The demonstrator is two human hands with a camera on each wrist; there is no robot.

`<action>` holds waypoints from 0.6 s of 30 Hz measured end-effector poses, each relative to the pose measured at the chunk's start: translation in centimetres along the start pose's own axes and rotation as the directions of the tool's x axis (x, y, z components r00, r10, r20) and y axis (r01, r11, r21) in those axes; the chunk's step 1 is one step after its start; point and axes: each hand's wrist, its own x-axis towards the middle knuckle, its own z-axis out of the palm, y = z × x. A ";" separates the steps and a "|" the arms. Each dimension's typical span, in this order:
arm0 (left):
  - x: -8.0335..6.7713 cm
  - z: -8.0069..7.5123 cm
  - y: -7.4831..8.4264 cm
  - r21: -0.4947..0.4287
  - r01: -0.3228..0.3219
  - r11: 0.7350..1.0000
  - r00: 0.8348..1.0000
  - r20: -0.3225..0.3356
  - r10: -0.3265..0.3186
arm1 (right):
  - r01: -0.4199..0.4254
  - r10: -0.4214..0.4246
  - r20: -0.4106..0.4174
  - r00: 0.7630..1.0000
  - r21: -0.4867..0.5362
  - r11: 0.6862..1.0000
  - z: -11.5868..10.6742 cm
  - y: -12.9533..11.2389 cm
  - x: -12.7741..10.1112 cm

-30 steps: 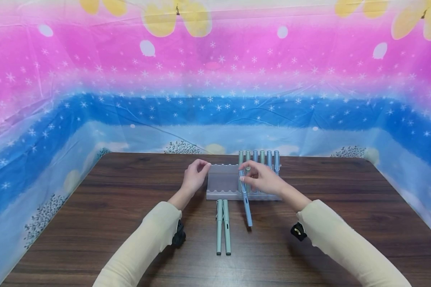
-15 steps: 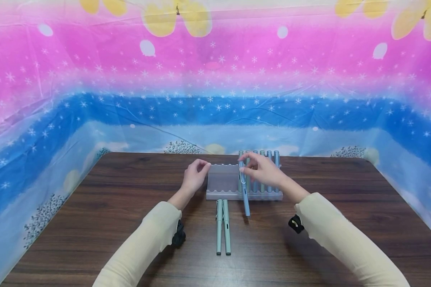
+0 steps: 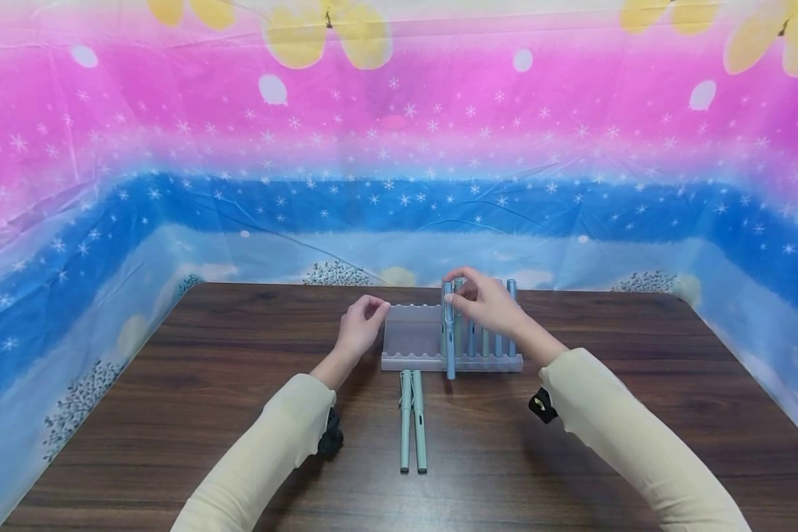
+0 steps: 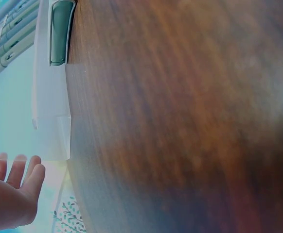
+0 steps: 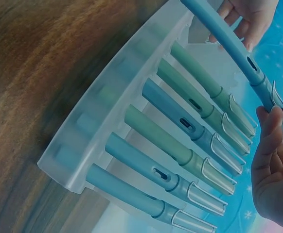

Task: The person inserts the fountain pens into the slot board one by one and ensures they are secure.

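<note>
My right hand (image 3: 488, 301) pinches a blue capped pen (image 3: 450, 343) near its clip end, in front of the clear pen holder (image 3: 412, 331). The pen stands nearly upright, its lower end overlapping the holder's front lip in the head view. In the right wrist view the held blue pen (image 5: 231, 46) lies beyond the row of racked pens. My left hand (image 3: 360, 325) pinches the holder's upper left corner between thumb and fingertips. Several blue and green pens, among them a green pen (image 5: 187, 94), fill the slots on the holder's right side.
Two green pens, a left one (image 3: 405, 425) and a right one (image 3: 420, 425), lie side by side on the wooden table (image 3: 206, 384) before the holder. A patterned curtain (image 3: 399, 207) surrounds the table's back and sides.
My right hand has lifted the blue pen up and back toward the holder, and the pen has turned more upright. The left hand has stayed at the holder's corner.
</note>
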 end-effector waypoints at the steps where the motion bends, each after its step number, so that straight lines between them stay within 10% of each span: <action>1: 0.0 0.0 0.0 0.000 -0.001 1.000 1.000 -0.001 0.001 | -0.004 0.004 -0.004 1.000 0.008 1.000 -0.1 0.0 0.1; 18: -0.1 0.0 0.1 0.033 -0.003 0.999 1.000 -0.016 0.003 | 0.153 -0.155 -0.189 0.970 -0.024 0.988 0.2 0.0 0.6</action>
